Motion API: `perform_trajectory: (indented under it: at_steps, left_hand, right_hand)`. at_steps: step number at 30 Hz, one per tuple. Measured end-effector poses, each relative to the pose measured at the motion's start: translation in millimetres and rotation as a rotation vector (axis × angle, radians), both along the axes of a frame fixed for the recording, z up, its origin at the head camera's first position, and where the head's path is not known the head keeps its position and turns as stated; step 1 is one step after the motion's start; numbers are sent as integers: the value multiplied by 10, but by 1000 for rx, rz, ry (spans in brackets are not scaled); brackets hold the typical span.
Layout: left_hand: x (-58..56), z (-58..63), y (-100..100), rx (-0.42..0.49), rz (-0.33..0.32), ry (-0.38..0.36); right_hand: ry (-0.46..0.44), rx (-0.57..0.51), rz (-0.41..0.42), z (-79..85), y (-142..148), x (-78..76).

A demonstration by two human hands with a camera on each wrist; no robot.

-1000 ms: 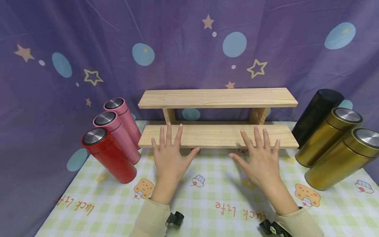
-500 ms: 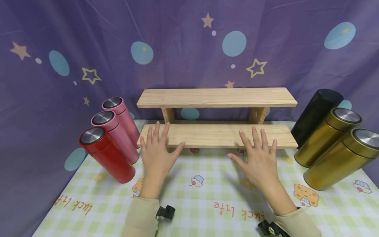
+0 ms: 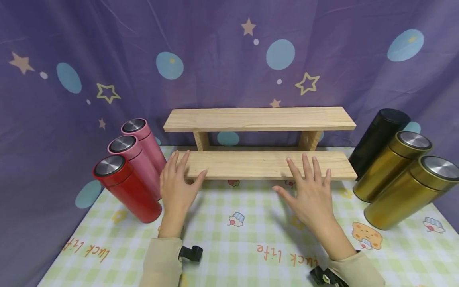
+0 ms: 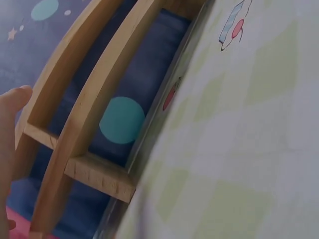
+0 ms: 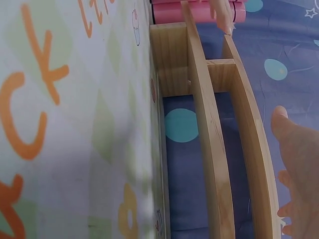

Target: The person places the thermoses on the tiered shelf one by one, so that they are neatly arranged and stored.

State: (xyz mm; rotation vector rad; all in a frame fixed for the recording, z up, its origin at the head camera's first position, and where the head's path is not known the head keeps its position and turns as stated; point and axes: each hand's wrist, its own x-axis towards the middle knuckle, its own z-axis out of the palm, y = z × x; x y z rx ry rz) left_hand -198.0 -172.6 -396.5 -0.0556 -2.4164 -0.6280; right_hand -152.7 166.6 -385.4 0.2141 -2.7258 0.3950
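Note:
My left hand (image 3: 177, 190) hovers at the left end of a two-tier wooden shelf (image 3: 247, 164), holding nothing. Its fingers are extended and its thumb spread. Close by its outer side stand a red thermos (image 3: 130, 191) and two pink thermoses (image 3: 138, 161), partly overlapped by the hand and by each other. Near the right end of the shelf, my right hand (image 3: 311, 196) is spread with straight fingers and nothing in it. Beyond it, two gold thermoses (image 3: 391, 167) and a black thermos (image 3: 374, 139) stand in a row. In the right wrist view, my right hand (image 5: 301, 162) is apart from the boards.
A green-and-white checked cloth (image 3: 222, 247) with printed cupcakes and lettering covers the table. Directly behind the shelf hangs a purple curtain (image 3: 215, 32) patterned with stars and blue circles. A black strap mount (image 3: 191, 253) sits at the left wrist.
My left hand has moved left, toward the pink and red thermoses, and its fingers have drawn closer together. My right hand has stayed nearly in place. The view has shifted slightly.

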Motion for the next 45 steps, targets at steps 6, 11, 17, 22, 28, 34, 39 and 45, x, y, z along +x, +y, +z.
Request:
perform_trajectory:
  at_steps: [6, 11, 17, 22, 28, 34, 39, 45]
  left_hand:
    - [-27, -60, -69, 135, 13, 53]
    - [-60, -114, -100, 242, 17, 107]
    - [-60, -164, -121, 349, 41, 114]
    - [-62, -205, -134, 425, 64, 83]
    - [-66, -244, -128, 506, 80, 48]
    - [-64, -280, -118, 552, 94, 36]
    - [-76, -316, -125, 563, 101, 7]
    - [-100, -348, -121, 550, 110, -14]
  right_hand:
    - [3, -7, -1, 14, 0, 3]
    - [3, -5, -3, 19, -11, 0]
    - [-3, -6, -2, 21, -12, 6]
    - [-3, -10, 1, 9, -11, 7]
    - [3, -14, 6, 11, -6, 5]
    - [-9, -22, 8, 26, -9, 6]
    - [-15, -31, 15, 36, -17, 13]
    - [-6, -30, 21, 35, -23, 10]
